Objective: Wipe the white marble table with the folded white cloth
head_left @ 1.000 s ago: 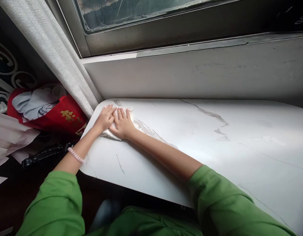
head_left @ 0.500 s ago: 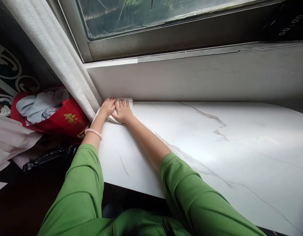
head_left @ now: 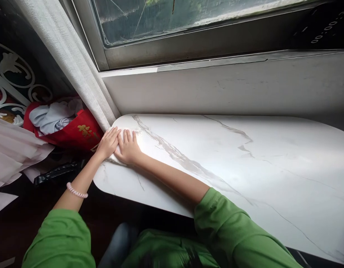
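Note:
Both hands lie on a white cloth at the left end of a white marble-patterned tabletop [head_left: 222,149]. My left hand [head_left: 108,143] presses down with its fingers extended and close together. Beside it, touching near the thumb, my right hand [head_left: 129,148] is flat with its fingers stretched toward the wall. Most of the cloth [head_left: 137,134] is covered by the hands; its edges show to the right of the fingertips and below the palms. A pale pink bracelet [head_left: 77,190] circles my left wrist.
A pale curtain [head_left: 68,56] hangs at the table's left corner. Behind it stands a red bag [head_left: 74,132] stuffed with light clothing [head_left: 53,115]. A low wall [head_left: 205,89] and a metal-framed window [head_left: 172,50] border the far side. A dark panel with digits [head_left: 328,29] appears upper right.
Both hands and the cloth have slid toward me and slightly left, away from the wall-side corner. My left elbow has swung outward to the left, uncovering the rounded table end.

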A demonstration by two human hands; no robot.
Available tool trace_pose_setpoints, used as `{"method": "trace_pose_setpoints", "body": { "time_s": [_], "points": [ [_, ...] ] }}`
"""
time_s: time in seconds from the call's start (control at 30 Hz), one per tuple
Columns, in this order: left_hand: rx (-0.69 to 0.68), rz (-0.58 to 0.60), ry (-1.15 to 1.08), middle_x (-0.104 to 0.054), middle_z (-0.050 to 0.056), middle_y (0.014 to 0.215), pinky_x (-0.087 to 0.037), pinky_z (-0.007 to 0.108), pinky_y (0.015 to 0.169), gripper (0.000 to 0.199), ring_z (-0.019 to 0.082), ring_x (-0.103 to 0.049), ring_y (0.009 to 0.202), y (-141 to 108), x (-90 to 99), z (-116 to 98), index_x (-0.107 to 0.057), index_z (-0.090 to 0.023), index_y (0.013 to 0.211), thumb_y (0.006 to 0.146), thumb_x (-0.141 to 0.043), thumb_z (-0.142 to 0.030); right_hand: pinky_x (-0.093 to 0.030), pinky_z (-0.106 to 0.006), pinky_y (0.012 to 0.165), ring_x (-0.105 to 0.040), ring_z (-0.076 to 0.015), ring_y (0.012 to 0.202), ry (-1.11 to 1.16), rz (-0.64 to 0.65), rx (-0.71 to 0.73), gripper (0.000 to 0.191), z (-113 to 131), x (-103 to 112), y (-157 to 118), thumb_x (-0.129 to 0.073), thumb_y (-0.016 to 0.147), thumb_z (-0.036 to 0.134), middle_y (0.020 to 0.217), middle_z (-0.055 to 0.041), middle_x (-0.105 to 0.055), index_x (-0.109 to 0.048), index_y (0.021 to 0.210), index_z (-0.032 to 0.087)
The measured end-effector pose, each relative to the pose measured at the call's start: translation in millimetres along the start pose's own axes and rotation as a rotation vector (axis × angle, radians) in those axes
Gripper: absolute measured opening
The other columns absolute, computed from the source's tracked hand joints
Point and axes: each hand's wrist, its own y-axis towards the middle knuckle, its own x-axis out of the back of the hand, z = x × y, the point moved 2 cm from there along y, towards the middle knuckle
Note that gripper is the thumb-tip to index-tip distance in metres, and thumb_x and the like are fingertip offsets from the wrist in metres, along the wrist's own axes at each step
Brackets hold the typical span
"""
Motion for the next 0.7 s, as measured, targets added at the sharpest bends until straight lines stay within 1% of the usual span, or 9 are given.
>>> {"method": "trace_pose_setpoints", "body": {
  "time_s": [0.1, 0.2, 0.27, 0.33, 0.43, 0.53, 0.63, 0.7],
  "points": [
    [0.006, -0.009, 0.013, -0.035, 0.007, 0.15, -0.019, 0.044, 0.116, 0.05, 0.019, -0.027, 0.14, -45, 10.1, -10, -0.04, -0.019, 0.141, 0.094, -0.023, -0.026, -0.004, -0.061, 0.111, -0.015, -0.0418, 0.14, 0.017, 0.042, 0.03, 0.076, 27, 6, -28, -0.039, 0.09, 0.048, 0.149, -0.0303, -0.023, -0.028, 0.144, -0.004],
    [0.014, -0.014, 0.022, -0.034, 0.008, 0.15, -0.02, 0.045, 0.115, 0.051, 0.02, -0.027, 0.14, -81, 17.6, -21, -0.039, -0.018, 0.142, 0.094, -0.021, -0.025, -0.006, -0.062, 0.111, -0.014, -0.0436, 0.139, 0.04, 0.067, 0.072, 0.079, 48, 13, -53, -0.04, 0.09, 0.05, 0.149, -0.0316, -0.024, -0.028, 0.144, -0.006],
    [0.026, -0.016, 0.023, -0.034, 0.009, 0.151, -0.02, 0.045, 0.115, 0.052, 0.021, -0.026, 0.141, -98, 20.8, -28, -0.037, -0.017, 0.143, 0.094, -0.021, -0.024, -0.008, -0.062, 0.111, -0.014, -0.0438, 0.139, 0.053, 0.084, 0.102, 0.078, 56, 17, -66, -0.04, 0.09, 0.05, 0.148, -0.0315, -0.025, -0.029, 0.144, -0.005],
    [0.037, -0.015, 0.024, -0.033, 0.008, 0.151, -0.02, 0.046, 0.115, 0.053, 0.021, -0.025, 0.141, -108, 22.7, -32, -0.035, -0.019, 0.144, 0.094, -0.021, -0.024, -0.009, -0.062, 0.111, -0.015, -0.0435, 0.139, 0.062, 0.094, 0.116, 0.077, 60, 20, -74, -0.039, 0.09, 0.049, 0.148, -0.0306, -0.026, -0.03, 0.144, -0.005],
    [0.041, -0.002, 0.025, -0.032, 0.005, 0.152, -0.021, 0.046, 0.115, 0.055, 0.021, -0.025, 0.141, -110, 24.0, -35, -0.033, -0.022, 0.146, 0.091, -0.025, -0.021, -0.011, -0.061, 0.111, -0.017, -0.0433, 0.139, 0.067, 0.084, 0.114, 0.077, 61, 20, -77, -0.039, 0.089, 0.049, 0.148, -0.0295, -0.028, -0.031, 0.143, -0.005],
    [0.038, 0.013, 0.018, -0.032, 0.005, 0.151, -0.021, 0.045, 0.115, 0.057, 0.02, -0.025, 0.141, -101, 23.4, -30, -0.034, -0.022, 0.145, 0.089, -0.025, -0.02, -0.011, -0.061, 0.111, -0.019, -0.0431, 0.139, 0.065, 0.042, 0.117, 0.077, 57, 16, -70, -0.041, 0.088, 0.049, 0.147, -0.0297, -0.03, -0.033, 0.142, -0.006],
    [0.043, 0.018, 0.02, -0.033, 0.005, 0.151, -0.019, 0.045, 0.116, 0.056, 0.02, -0.026, 0.141, -80, 19.5, -20, -0.037, -0.02, 0.143, 0.089, -0.025, -0.02, -0.009, -0.06, 0.112, -0.02, -0.0426, 0.138, 0.063, -0.001, 0.117, 0.079, 47, 11, -54, -0.041, 0.088, 0.051, 0.147, -0.0303, -0.03, -0.034, 0.141, -0.006],
    [0.042, 0.022, 0.019, -0.034, 0.004, 0.151, -0.019, 0.045, 0.116, 0.055, 0.02, -0.026, 0.141, -57, 14.5, -12, -0.039, -0.021, 0.142, 0.089, -0.025, -0.022, -0.008, -0.059, 0.112, -0.02, -0.0418, 0.139, 0.058, -0.019, 0.091, 0.078, 35, 7, -38, -0.04, 0.088, 0.05, 0.147, -0.0297, -0.029, -0.033, 0.142, -0.006]
  ]
}}
